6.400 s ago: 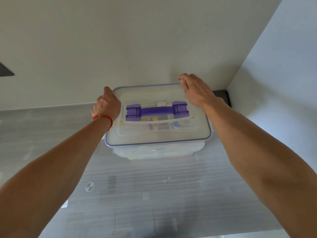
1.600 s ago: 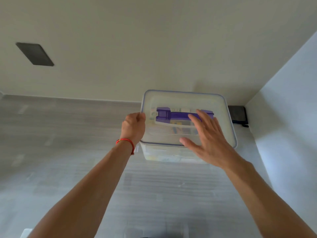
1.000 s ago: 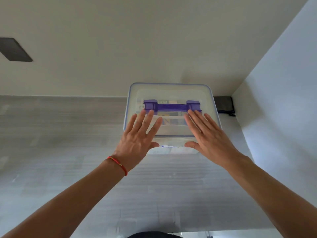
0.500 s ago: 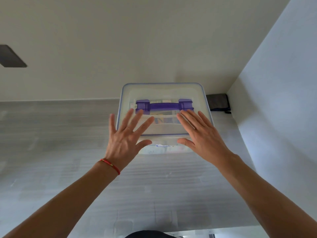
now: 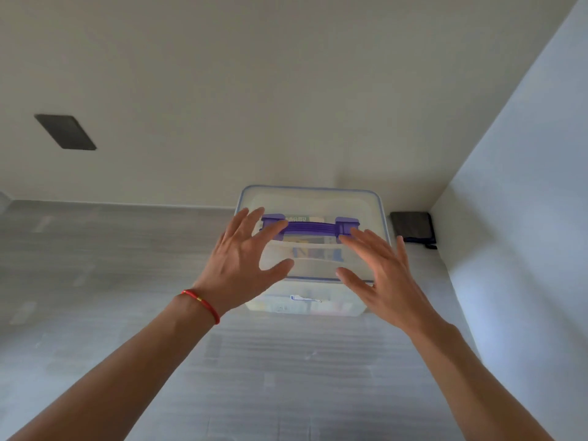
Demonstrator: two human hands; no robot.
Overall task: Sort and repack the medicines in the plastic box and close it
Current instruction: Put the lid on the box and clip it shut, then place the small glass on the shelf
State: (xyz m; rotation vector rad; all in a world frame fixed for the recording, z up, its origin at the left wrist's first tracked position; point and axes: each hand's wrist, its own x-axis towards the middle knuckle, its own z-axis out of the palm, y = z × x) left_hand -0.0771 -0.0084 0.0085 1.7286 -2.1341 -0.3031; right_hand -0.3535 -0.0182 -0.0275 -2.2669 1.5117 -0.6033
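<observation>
- Now we hold our left hand and right hand spread over the lid of the plastic box, fingers straight, gripping nothing.
- We cannot quite tell whether our palms touch the lid or hover just above it; the hands are a bit blurred.
- Our box sits at the far right corner of the grey counter, against the wall, beside a dark pouch.
- We judge the lid is on, the purple handle lying flat, medicines dimly showing inside.
</observation>
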